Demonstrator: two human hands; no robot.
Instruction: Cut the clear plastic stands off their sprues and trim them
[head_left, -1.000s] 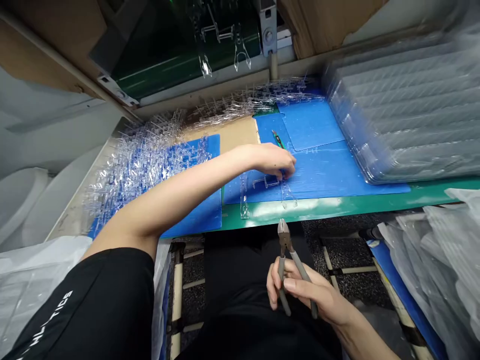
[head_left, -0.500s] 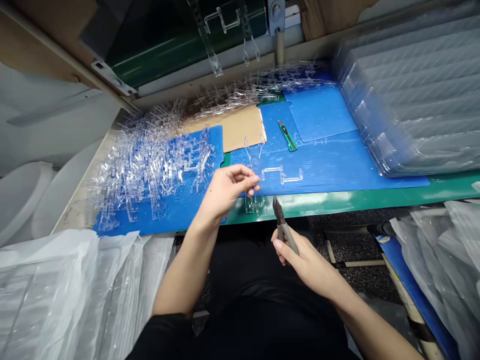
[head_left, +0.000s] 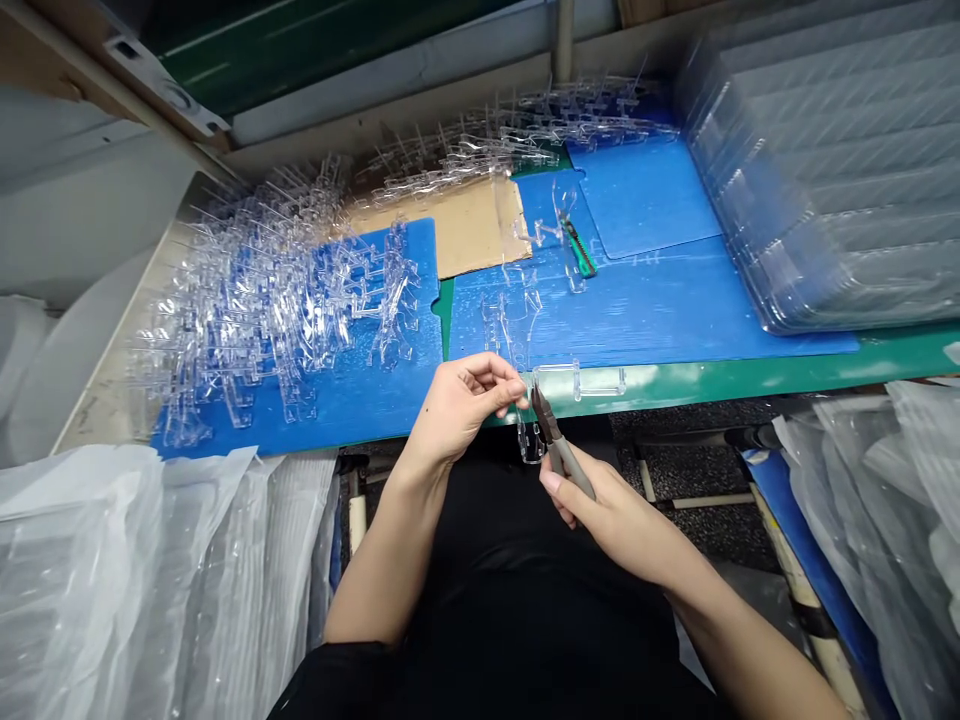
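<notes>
My left hand (head_left: 480,400) is closed, thumb and fingers pinching a clear plastic moulded part (head_left: 529,440) at the bench's front edge. A stepped clear runner (head_left: 577,380) sticks out to the right from it. In my right hand (head_left: 589,495) are grey-handled nippers (head_left: 559,440), their dark jaw tips pointing up at the part just right of my left fingertips. Whether the jaws touch the plastic I cannot tell. Beyond, a green utility knife (head_left: 579,250) lies on the blue mat (head_left: 645,310), with a clear moulded piece (head_left: 536,232) against its left side.
A heap of clear plastic mouldings (head_left: 277,300) covers the left of the bench, with more along the back (head_left: 487,150). Clear trays (head_left: 847,190) are stacked at the right. Bagged sheets (head_left: 247,570) hang at the lower left, and plastic bags (head_left: 855,510) at the right.
The nippers have come up to the part at my left fingertips. A clear piece that was in the air above the bench now lies by the utility knife. The view has shifted slightly.
</notes>
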